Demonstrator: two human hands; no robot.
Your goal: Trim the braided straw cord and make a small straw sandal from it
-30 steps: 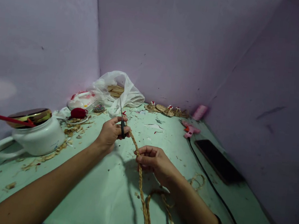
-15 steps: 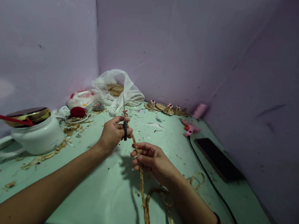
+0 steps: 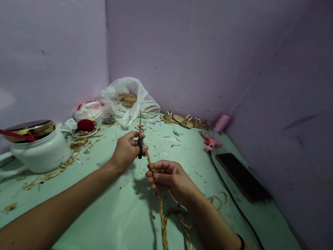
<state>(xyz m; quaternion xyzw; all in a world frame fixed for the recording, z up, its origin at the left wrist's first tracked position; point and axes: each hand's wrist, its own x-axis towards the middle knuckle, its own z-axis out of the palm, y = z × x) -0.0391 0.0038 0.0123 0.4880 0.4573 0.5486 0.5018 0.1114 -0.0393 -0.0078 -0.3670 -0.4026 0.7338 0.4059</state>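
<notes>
My left hand (image 3: 126, 149) is closed on small scissors (image 3: 140, 142) with dark handles, blades pointing up and away, and on the upper end of a braided straw cord (image 3: 161, 210). A bit of red shows by the blades. My right hand (image 3: 168, 175) pinches the same cord a little lower down, between thumb and fingers. From there the cord runs toward the near edge of the green table, where more of it lies looped beside and under my right forearm.
At left stands a white mug (image 3: 41, 151) with a gold lid. Behind are a plastic bag (image 3: 133, 101) and woven pieces (image 3: 185, 121). To the right lie a pink glue gun (image 3: 211, 142), its black cable, a phone (image 3: 243, 177) and a pink spool (image 3: 221, 123). Straw scraps litter the table (image 3: 98, 221).
Both hands keep their holds and have hardly moved. The scissors are slightly more upright, and the cord below my right hand has shifted a little.
</notes>
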